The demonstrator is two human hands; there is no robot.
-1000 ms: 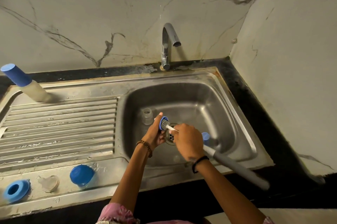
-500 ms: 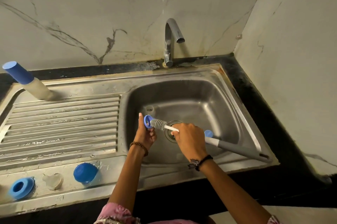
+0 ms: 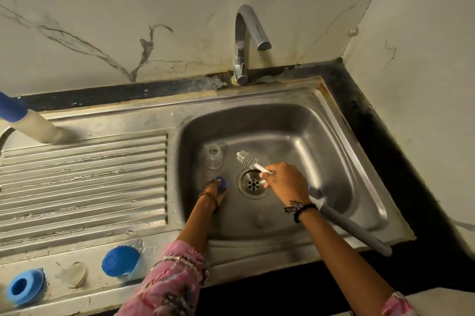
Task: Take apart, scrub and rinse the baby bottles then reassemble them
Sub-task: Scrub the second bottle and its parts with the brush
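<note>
My left hand [image 3: 214, 190] is low in the sink basin [image 3: 334, 161], holding a small blue collar ring [image 3: 222, 183] near the basin floor, left of the drain [image 3: 253, 184]. My right hand [image 3: 285, 183] grips the white shaft of a bottle brush [image 3: 247, 158]; its grey bristle head points up-left above the drain, free of the ring, and its grey handle [image 3: 352, 230] sticks out over the sink's front rim. A clear baby bottle [image 3: 213, 156] stands in the basin's back left.
On the front ledge lie a blue ring [image 3: 24, 286], a clear teat [image 3: 73, 273] and a blue cap [image 3: 119, 260]. A white bottle with a blue cap [image 3: 25, 120] leans at the drainboard's far left. The tap [image 3: 246, 40] is off, behind the basin.
The brush has come out of the blue ring and lifted up-right. My left hand has lowered the ring toward the basin floor.
</note>
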